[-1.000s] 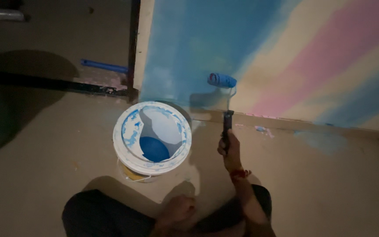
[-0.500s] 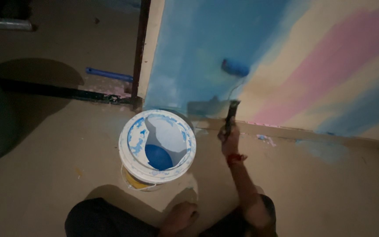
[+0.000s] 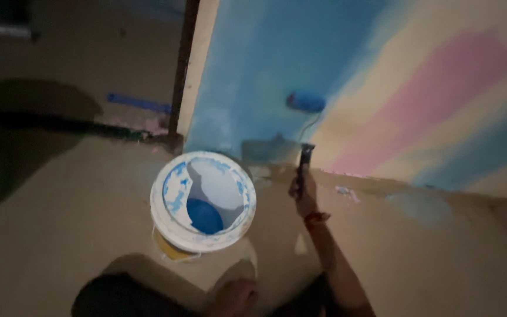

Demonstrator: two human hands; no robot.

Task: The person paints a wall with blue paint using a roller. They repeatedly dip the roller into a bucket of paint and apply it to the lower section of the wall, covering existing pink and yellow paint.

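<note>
1. Paint roller (image 3: 305,101): a small roller with a blue-loaded sleeve lies against the wall, inside the blue-painted area and close to where that area meets the cream band. A thin bent wire frame runs down from the sleeve to a dark handle (image 3: 304,161).
2. Right hand (image 3: 302,189): the fingers are wrapped tight around the lower part of the dark handle, arm stretched forward and up toward the wall. A red band sits on the wrist (image 3: 315,217).
3. Left hand (image 3: 234,296): it sits low at the bottom edge of the view, near the person's dark-clad legs, touching no tool. The view is too dim and blurred to tell whether the fingers are apart or curled.
4. Paint bucket (image 3: 174,226): a white round bucket stands on the floor just left of the right hand, its inside walls smeared blue and a pool of blue paint at the bottom.
5. Wall (image 3: 441,88): painted in diagonal bands, blue at left, then cream, pink, cream and a darker blue at lower right.
6. Floor (image 3: 77,235): bare tan surface, with small paint spots near the wall base.
7. Doorway edge (image 3: 180,70): a dark upright frame left of the blue area; a blue strip (image 3: 138,103) lies on the floor beyond it.
</note>
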